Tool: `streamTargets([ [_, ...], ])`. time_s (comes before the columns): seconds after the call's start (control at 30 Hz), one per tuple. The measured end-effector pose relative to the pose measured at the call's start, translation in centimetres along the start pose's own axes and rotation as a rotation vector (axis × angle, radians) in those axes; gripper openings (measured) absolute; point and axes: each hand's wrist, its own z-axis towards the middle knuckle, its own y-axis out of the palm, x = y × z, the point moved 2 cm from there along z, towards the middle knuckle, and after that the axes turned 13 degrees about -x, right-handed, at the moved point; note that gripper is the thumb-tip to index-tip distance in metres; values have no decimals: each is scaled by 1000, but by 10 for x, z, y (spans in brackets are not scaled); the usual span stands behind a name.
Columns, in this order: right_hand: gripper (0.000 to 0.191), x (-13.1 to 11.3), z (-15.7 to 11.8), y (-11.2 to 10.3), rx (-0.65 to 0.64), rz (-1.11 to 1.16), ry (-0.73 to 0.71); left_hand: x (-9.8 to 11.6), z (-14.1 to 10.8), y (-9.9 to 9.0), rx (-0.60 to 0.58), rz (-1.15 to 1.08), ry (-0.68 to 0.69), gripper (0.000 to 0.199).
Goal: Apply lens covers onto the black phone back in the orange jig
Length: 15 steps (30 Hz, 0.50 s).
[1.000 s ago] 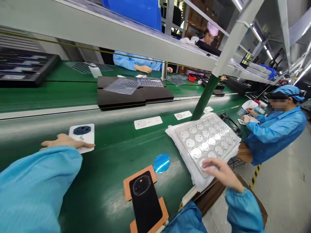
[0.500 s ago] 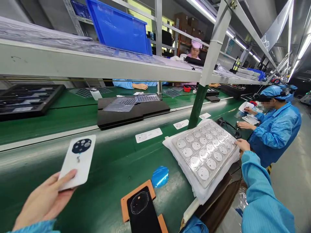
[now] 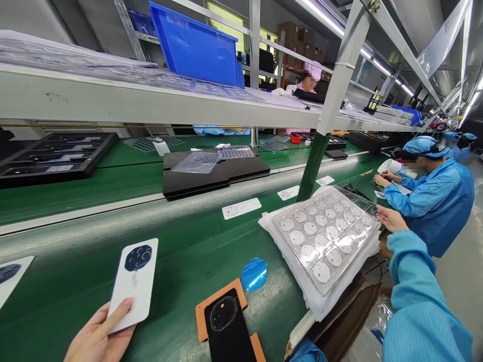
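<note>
while our left hand point(image 3: 101, 334) has lifted a white card point(image 3: 145, 286) clear of the green work surface point(image 3: 181, 261), our right hand point(image 3: 392, 220) has moved from above the disc tray point(image 3: 349, 264) to its far right corner. our left fingers are closed on the card's near end, thumb across the face and the others underneath; the dark round patch at its far end is left uncovered. the card is well to the left of the tray, over the surface. our right thumb and fingers are pinched together on some clear plastic point(image 3: 364, 203), which now stands out past the tray's far edge. we take it for a loose lid or sheet shifting against the tray, though glare keeps us from being certain. that means both our hands are occupied, while the white discs beneath the plastic seem undisturbed in their rows.

the tray rests on white wrapping point(image 3: 320, 306), tilted across our view. just left of it lies a round blue film point(image 3: 254, 274), and nearer us, on the same side, a black panel point(image 3: 230, 337) sits on an orange fixture point(image 3: 204, 309). far to the left of the tray, another white card point(image 3: 13, 281) has come into view. beyond the tray on the right, a co-worker point(image 3: 445, 196) in blue bends over the line.
</note>
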Motion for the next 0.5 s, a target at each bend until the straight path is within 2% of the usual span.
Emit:
streamTargets([
  [0.1,26,4,-39,31,-143,190,40,3,-4,6,30,-25,-5,42],
  [0.2,42,23,-94,81,-294,321,99,5,-7,9,31,-1,-3,39],
  [0.27,46,32,-125,105,-339,385,128,4,-7,8,21,23,-2,39],
  [0.3,46,33,-136,110,-338,413,126,3,-5,7,19,34,-5,39],
  [0.33,44,33,-144,106,-321,440,115,2,-4,6,15,42,-8,40],
  [0.4,39,31,-156,76,-246,490,84,1,-1,4,7,53,-21,41],
  [0.43,37,32,-162,51,-188,508,70,0,0,2,5,58,-26,42],
  [0.5,32,41,-176,-13,-24,496,65,1,0,1,-8,81,-11,43],
])
